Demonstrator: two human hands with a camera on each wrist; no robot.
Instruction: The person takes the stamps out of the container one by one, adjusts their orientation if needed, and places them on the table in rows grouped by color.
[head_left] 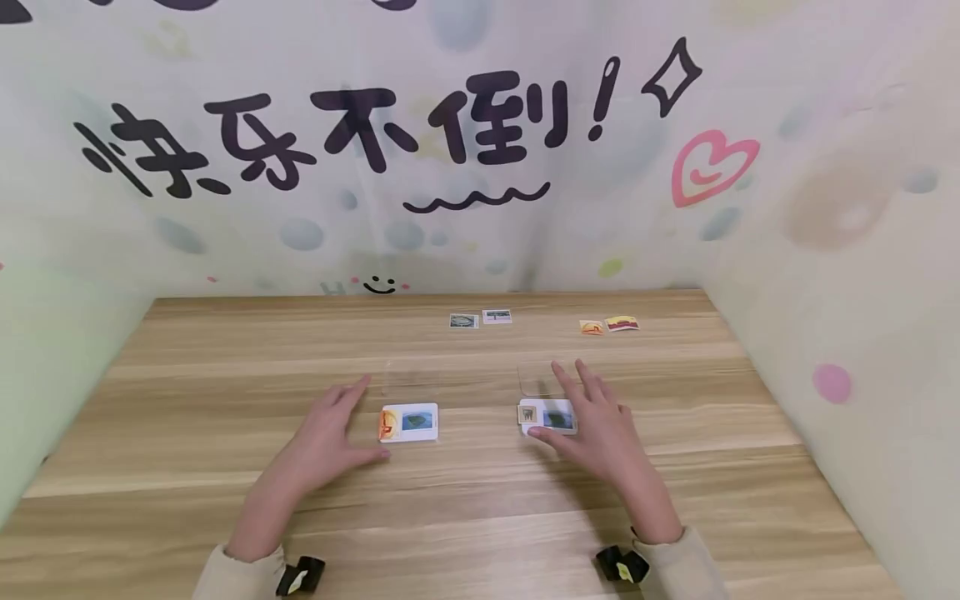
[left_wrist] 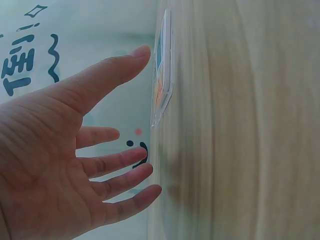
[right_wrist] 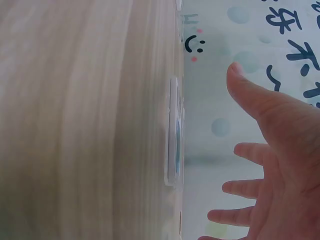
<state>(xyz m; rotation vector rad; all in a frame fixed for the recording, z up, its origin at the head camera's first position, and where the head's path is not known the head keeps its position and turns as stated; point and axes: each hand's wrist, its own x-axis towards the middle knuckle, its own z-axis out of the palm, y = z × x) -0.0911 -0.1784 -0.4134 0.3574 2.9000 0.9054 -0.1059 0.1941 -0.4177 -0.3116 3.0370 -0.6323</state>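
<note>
Left grip point(head_left: 337, 437) and right grip point(head_left: 596, 429) spread loosely.
Lower middle: left card point(head_left: 408, 422) sits beside one, right card point(head_left: 550, 416) partly under the other.

The left card point(head_left: 414, 436) is white, bearing an orange-yellow stamp point(head_left: 387, 424) and a blue-and-dark-green stamp point(head_left: 417, 420); the right card point(head_left: 550, 403), also white, pairs a tan stamp point(head_left: 527, 414) with a blue one point(head_left: 558, 419). Pale brown grain streaks the counter point(head_left: 480, 517). Blue-grey spots point(head_left: 302, 234), black lettering point(head_left: 501, 156) and a pink heart point(head_left: 705, 177) mark the whitish backdrop point(head_left: 615, 212).
</note>
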